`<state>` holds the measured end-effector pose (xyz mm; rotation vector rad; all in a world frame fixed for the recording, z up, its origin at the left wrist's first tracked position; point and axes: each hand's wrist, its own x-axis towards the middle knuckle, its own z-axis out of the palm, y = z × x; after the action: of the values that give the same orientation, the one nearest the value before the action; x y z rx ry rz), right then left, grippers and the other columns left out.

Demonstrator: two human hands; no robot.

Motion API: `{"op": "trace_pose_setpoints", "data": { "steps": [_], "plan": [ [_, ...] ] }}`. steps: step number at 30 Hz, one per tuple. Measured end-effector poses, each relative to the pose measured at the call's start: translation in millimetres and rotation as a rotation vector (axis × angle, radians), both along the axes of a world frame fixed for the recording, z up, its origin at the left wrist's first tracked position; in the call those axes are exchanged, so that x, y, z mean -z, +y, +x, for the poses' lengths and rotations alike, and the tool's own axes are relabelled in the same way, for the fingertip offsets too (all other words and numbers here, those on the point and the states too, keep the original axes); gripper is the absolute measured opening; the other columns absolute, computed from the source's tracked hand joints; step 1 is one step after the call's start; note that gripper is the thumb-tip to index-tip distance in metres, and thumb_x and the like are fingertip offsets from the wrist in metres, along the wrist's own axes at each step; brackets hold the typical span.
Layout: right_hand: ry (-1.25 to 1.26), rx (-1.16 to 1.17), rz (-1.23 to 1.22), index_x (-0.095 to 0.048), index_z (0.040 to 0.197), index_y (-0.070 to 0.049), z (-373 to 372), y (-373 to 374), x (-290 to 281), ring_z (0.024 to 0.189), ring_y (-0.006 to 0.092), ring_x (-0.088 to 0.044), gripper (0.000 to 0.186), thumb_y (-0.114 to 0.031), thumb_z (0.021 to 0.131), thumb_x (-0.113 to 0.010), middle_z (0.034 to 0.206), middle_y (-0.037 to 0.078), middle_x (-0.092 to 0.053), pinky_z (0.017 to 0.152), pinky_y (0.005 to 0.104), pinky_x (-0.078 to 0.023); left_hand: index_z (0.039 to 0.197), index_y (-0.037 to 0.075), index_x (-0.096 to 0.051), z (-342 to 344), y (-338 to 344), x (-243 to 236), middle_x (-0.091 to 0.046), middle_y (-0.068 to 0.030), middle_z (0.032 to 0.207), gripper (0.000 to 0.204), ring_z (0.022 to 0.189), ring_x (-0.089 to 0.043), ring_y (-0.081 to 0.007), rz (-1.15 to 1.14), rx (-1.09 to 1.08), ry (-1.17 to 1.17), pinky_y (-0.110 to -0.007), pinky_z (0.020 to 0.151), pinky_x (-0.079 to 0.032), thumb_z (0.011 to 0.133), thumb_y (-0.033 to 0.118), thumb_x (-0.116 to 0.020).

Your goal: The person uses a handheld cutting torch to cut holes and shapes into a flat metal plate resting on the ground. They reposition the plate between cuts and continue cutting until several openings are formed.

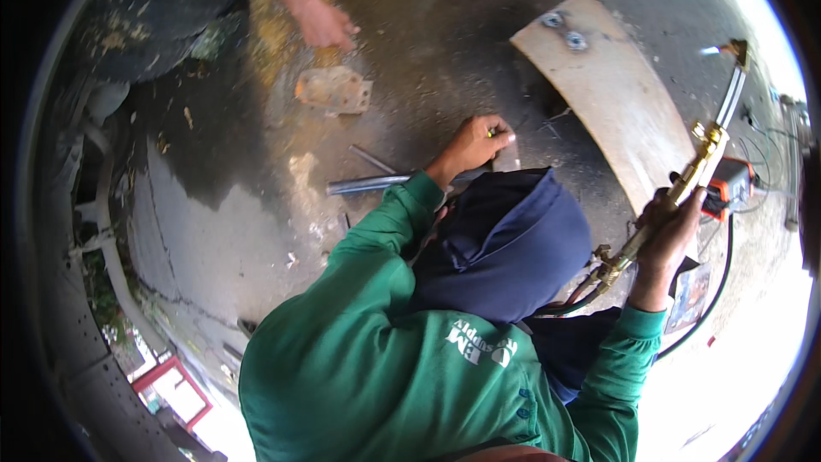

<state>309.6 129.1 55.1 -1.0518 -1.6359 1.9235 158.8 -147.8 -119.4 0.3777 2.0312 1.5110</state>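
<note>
My right hand (667, 227) is closed round the brass handle of a cutting torch (708, 152). The torch points up and away at the right, a small bluish-white flame (710, 50) at its tip. Hoses run from its near end beside my knee. My left hand (481, 144) reaches past my left knee with its fingers curled round a small yellow thing (492, 133), mostly hidden in the grip. Beyond it at the upper left, another person's hand (327, 24) hangs over a rusty metal plate with holes (333, 90).
A curved tan sheet (611, 103) lies on the floor, bearing two round metal pieces (575, 40). Metal tubes (368, 184) lie left of my knee. An orange and black box (729, 186) with cables stands right. A large tyre (158, 17) and a vehicle frame (107, 231) line the left.
</note>
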Motion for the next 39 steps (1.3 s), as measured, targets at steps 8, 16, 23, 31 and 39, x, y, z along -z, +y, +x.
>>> {"op": "trace_pose_setpoints", "data": {
  "steps": [8,16,23,31,39],
  "plan": [
    [-0.051,0.089,0.032,-0.057,0.126,-0.003,-18.5,-14.8,9.5,0.053,0.0129,-0.05,0.061,-0.057,0.107,-0.034,0.072,0.004,-0.055,0.047,0.0277,-0.04,0.104,0.009,-0.074,-77.7,-237.5,-60.5,-0.071,-0.0133,0.095,0.03,0.09,-0.07,-0.0342,-0.851,-0.832,0.784,-0.045,0.081,-0.054,0.087,0.033,-0.078],
    [-0.029,0.101,-0.004,-0.058,0.124,-0.005,-25.9,2.7,14.7,0.054,0.0118,-0.05,0.059,-0.058,0.106,-0.039,0.073,0.003,-0.055,0.047,0.0264,-0.038,0.103,0.002,-0.071,-132.3,-323.8,-49.1,-0.072,-0.0242,0.095,0.041,0.096,-0.069,-0.0423,-1.053,-0.484,0.462,-0.051,0.083,-0.053,0.082,0.036,-0.08],
    [-0.037,0.085,0.035,-0.058,0.124,-0.005,-19.5,-0.9,8.3,0.053,0.0115,-0.05,0.059,-0.058,0.106,-0.04,0.071,0.002,-0.054,0.047,0.0268,-0.039,0.094,0.001,-0.068,-112.4,-318.1,-53.2,-0.069,-0.0273,0.089,0.038,0.089,-0.067,-0.0452,-0.973,-0.498,0.399,-0.051,0.078,-0.051,0.082,0.034,-0.081],
    [-0.014,0.057,0.067,-0.058,0.12,-0.003,-18.8,4.1,6.5,0.051,0.0117,-0.051,0.056,-0.056,0.106,-0.043,0.069,0.004,-0.054,0.045,0.0274,-0.043,0.093,0.001,-0.066,-99.0,-244.5,-135.9,-0.067,-0.0223,0.092,0.023,0.087,-0.063,-0.0439,-0.832,0.013,0.734,-0.049,0.075,-0.049,0.085,0.02,-0.075],
    [-0.02,0.055,0.044,-0.057,0.117,-0.002,-17.1,4.7,3.7,0.05,0.0114,-0.05,0.057,-0.056,0.106,-0.042,0.068,0.003,-0.052,0.044,0.0267,-0.041,0.104,-0.002,-0.069,-153.1,-120.6,-199.3,-0.068,-0.013,0.094,0.017,0.086,-0.067,-0.0273,-0.252,0.382,0.816,-0.037,0.078,-0.052,0.09,0.008,-0.068]
  ]
}}
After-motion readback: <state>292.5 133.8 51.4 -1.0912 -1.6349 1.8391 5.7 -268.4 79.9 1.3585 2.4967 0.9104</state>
